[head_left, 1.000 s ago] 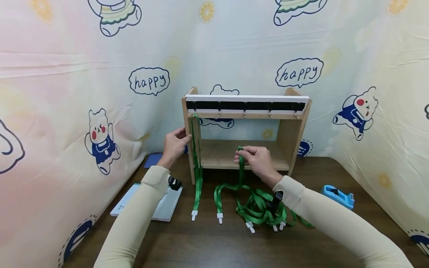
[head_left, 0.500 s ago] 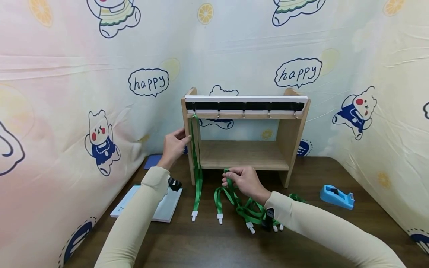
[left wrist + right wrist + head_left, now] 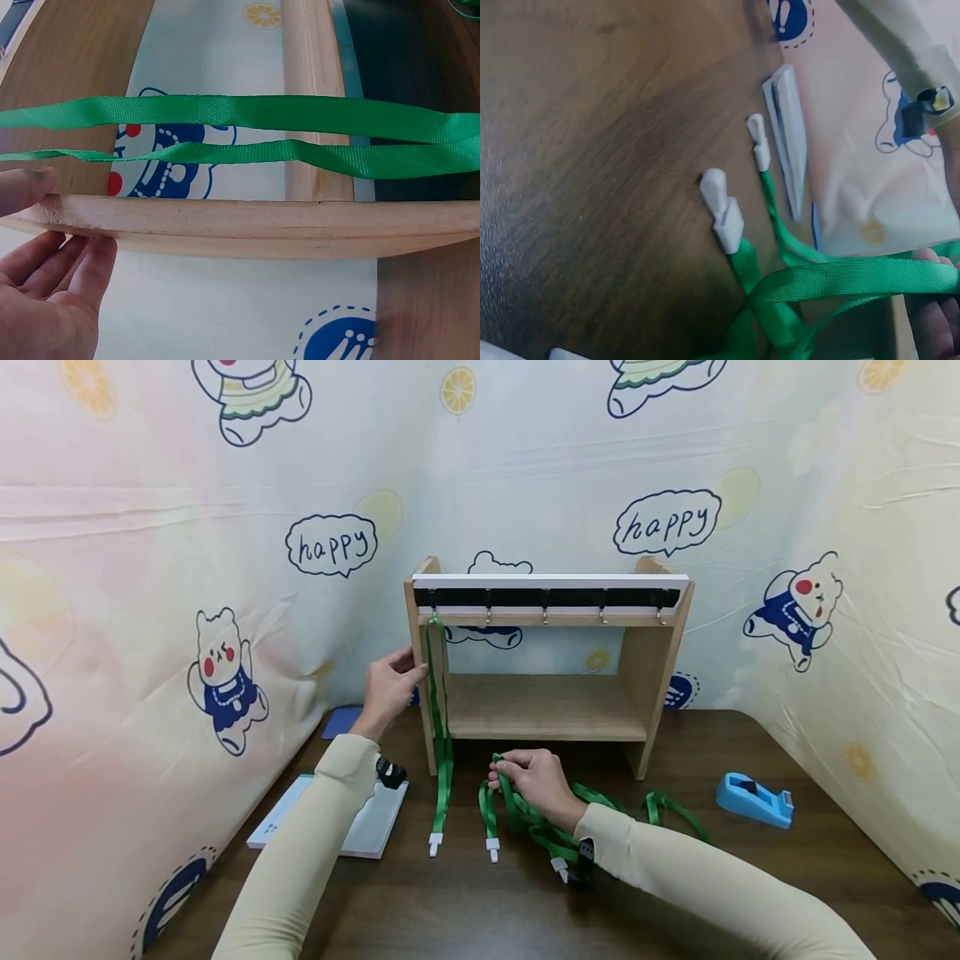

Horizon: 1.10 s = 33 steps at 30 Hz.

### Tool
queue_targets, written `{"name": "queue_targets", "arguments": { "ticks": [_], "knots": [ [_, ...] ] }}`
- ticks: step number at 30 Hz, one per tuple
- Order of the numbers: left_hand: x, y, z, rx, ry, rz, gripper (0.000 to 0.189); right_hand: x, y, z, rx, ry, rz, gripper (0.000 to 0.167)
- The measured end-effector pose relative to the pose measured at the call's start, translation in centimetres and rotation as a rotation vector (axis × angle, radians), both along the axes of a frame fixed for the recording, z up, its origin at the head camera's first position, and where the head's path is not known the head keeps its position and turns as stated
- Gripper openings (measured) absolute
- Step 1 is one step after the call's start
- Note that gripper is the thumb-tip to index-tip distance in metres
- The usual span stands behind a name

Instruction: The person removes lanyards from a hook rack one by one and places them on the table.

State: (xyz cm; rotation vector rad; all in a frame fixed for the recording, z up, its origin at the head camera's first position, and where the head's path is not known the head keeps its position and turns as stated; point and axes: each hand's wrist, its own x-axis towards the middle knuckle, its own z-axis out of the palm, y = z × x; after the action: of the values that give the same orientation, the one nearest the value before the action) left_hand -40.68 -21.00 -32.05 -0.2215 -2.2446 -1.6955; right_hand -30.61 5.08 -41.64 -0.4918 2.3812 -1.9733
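In the head view my left hand (image 3: 385, 697) grips the left side panel of a small wooden shelf (image 3: 540, 714). The left wrist view shows the thumb on one side of that panel (image 3: 225, 221) and the fingers on the other. A green lanyard (image 3: 444, 760) hangs from the leftmost hook beside it, its white clip (image 3: 436, 843) at the bottom. My right hand (image 3: 538, 785), low in front of the shelf, pinches a second green lanyard (image 3: 855, 279) near its looped end. Its white clip (image 3: 724, 210) shows in the right wrist view. Other green lanyards (image 3: 671, 806) lie tangled, partly hidden under the right forearm.
A black strip (image 3: 517, 598) with several metal hooks runs across the shelf's top front. White booklets (image 3: 375, 822) lie at the left, partly under the left forearm. A blue tape dispenser (image 3: 753, 800) sits at the right. Printed cloth surrounds the brown table (image 3: 450, 914).
My right hand has come down and to the left with the lanyard, which now hangs in a lower loop. My left hand stays on the side panel.
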Motion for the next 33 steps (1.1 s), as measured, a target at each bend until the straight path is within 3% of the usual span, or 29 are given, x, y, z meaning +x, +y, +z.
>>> {"name": "queue_targets", "arguments": {
  "ticks": [14, 22, 29, 33],
  "knots": [
    [0.0, -0.1, 0.0, 0.001, -0.002, 0.009, 0.053, -1.9, -0.7, -3.1, 0.056, -0.016, -0.087, 0.020],
    [-0.1, 0.0, -0.2, -0.006, -0.009, 0.009, 0.053, -2.8, -0.5, -4.8, 0.086, -0.063, -0.088, 0.024],
    [-0.1, 0.0, -0.1, -0.002, 0.003, 0.008, 0.053, -2.9, -0.6, -5.0, 0.108, -0.053, -0.073, 0.026],
    [0.0, 0.0, -0.1, -0.004, -0.007, 0.013, 0.053, -2.7, -0.6, -4.8, 0.186, -0.047, -0.103, 0.024]
  ]
}}
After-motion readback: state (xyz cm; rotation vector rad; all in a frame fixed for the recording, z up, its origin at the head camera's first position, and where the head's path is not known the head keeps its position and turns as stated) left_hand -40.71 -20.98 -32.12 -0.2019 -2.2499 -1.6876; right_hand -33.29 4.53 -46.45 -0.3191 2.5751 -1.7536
